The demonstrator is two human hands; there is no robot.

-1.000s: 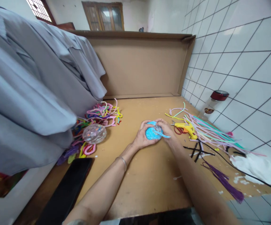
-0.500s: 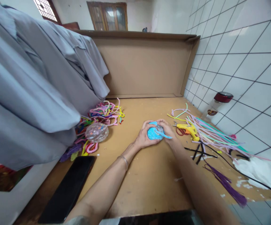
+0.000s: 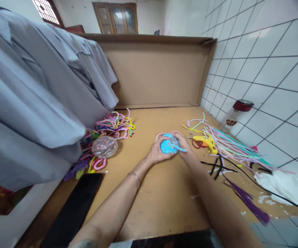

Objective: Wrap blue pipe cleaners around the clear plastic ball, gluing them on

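Note:
Both hands meet over the middle of the table, around a clear ball partly wrapped in blue pipe cleaner (image 3: pixel 167 146). My left hand (image 3: pixel 156 150) curls round its left side, thumb on top. From the right, my right hand (image 3: pixel 182 142) grips the ball, its fingers partly hidden. A loose blue end sticks out toward the right wrist. The part without wrapping, near the right fingers, looks clear and shiny. Close to my right hand lie a yellow glue gun (image 3: pixel 206 142) and red-handled scissors (image 3: pixel 197 144), partly under the gun.
At left, a clear faceted ball (image 3: pixel 104 147) rests by a heap of coloured pipe cleaners (image 3: pixel 115 122), with a black phone (image 3: pixel 73 210) nearer me. Rightward are straight pipe cleaners (image 3: pixel 231 144), a purple tassel (image 3: pixel 249 201), white tissue (image 3: pixel 283 186) and a jar (image 3: pixel 235 115). Cardboard (image 3: pixel 156 74) stands behind.
The whole view has shifted slightly, so everything sits a little further left. Both hands keep the same hold on the ball, and the wrapping looks unchanged.

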